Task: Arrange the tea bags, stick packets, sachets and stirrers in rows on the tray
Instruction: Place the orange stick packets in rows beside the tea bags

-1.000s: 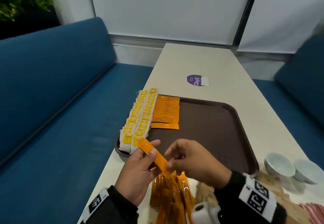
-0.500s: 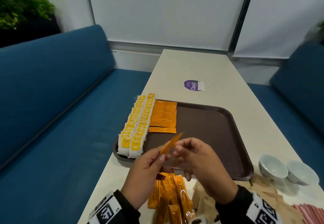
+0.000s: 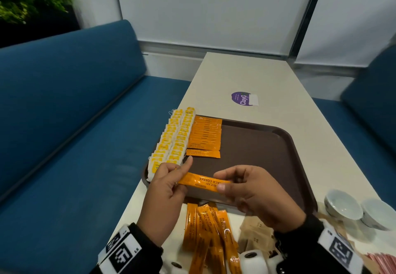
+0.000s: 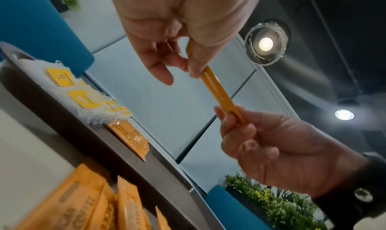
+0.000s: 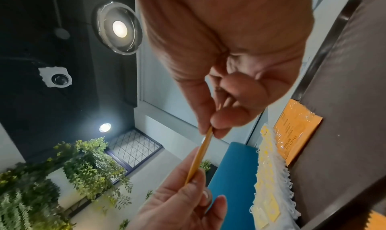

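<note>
Above the brown tray's [image 3: 295, 166] near edge, left hand [image 3: 165, 196] and right hand [image 3: 255, 196] are pinching opposite ends of an orange coffee stick packet [image 3: 201, 182].

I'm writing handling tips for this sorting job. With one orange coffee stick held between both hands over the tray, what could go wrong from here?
1. The left hand and right hand pinch only the ends of the orange stick packet; releasing unevenly could drop it askew, out of line with the orange row.
2. The left hand sits close to the tea bags, so lowering the stick might nudge that row.
3. The loose orange sticks lie beneath the wrists and could get swept aside.
</note>
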